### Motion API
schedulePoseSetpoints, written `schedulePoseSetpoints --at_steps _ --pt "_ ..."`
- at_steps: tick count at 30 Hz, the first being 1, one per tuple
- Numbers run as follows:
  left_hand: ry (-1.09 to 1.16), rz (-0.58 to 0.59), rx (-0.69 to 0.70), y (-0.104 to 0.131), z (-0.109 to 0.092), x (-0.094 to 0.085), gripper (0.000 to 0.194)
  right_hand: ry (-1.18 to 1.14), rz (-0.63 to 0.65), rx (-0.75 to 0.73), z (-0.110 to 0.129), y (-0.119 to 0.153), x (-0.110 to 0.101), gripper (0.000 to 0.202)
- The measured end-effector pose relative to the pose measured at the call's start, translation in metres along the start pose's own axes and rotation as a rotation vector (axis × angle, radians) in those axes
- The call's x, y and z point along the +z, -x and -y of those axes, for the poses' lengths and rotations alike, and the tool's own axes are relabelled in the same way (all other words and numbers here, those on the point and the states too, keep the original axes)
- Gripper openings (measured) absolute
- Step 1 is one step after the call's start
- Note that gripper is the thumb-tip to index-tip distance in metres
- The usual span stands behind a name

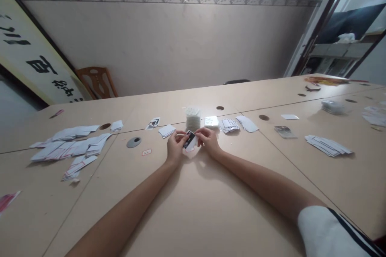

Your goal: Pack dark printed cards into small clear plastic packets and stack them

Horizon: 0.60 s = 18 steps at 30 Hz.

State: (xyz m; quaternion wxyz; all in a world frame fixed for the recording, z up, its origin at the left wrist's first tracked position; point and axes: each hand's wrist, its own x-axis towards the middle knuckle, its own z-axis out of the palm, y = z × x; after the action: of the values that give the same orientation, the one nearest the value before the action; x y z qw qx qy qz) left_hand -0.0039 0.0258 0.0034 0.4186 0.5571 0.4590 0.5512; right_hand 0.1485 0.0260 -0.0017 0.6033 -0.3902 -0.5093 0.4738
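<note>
My left hand (pixel 175 147) is closed on a small card (pixel 189 139) with a dark picture on it, the thumb lying on its face. My right hand (pixel 210 142) pinches at the card's right side, where a pale, see-through edge shows; whether this is a sleeve or another card is too small to tell. Just behind the hands stands a tall stack of clear plastic sleeves or packets (pixel 193 118). A lower white stack (pixel 211 121) sits to its right. Near my left hand lie a pile of white cards (pixel 167 130) and a red-edged label (pixel 146 152).
White paper slips (pixel 72 146) spread over the left of the table (pixel 193 209). To the right are card piles (pixel 230 125), fanned white cards (pixel 247 123), a clear packet (pixel 285 131) and more slips (pixel 328 145). Scissors (pixel 56 113) lie far left. A grey cable cover (pixel 133 142) sits left of centre.
</note>
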Motion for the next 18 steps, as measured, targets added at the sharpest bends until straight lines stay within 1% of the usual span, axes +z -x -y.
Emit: schedulePoseSetpoints --at_steps 3,8,12,15,18 --pt "-0.050 0.019 0.047 0.0023 0.0041 -0.0005 0.030 -0.077 0.037 0.096 -0.0067 -0.0012 -0.0045 0.010" --pt "-0.136 0.012 0.109 0.0005 0.0077 -0.0030 0.019 -0.192 0.089 0.222 -0.0091 -0.0001 -0.0069 0.015" --pt "-0.190 -0.012 0.141 -0.0010 0.0098 -0.0052 0.013 -0.240 0.125 0.285 -0.0082 0.0007 -0.0060 0.020" --pt "-0.216 0.010 0.169 0.0003 0.0064 -0.0060 0.009 -0.265 0.160 0.320 -0.0086 0.0006 -0.0062 0.023" --pt "-0.325 0.008 0.273 0.0032 0.0010 -0.0062 0.006 -0.288 0.178 0.320 -0.0095 -0.0005 -0.0069 0.023"
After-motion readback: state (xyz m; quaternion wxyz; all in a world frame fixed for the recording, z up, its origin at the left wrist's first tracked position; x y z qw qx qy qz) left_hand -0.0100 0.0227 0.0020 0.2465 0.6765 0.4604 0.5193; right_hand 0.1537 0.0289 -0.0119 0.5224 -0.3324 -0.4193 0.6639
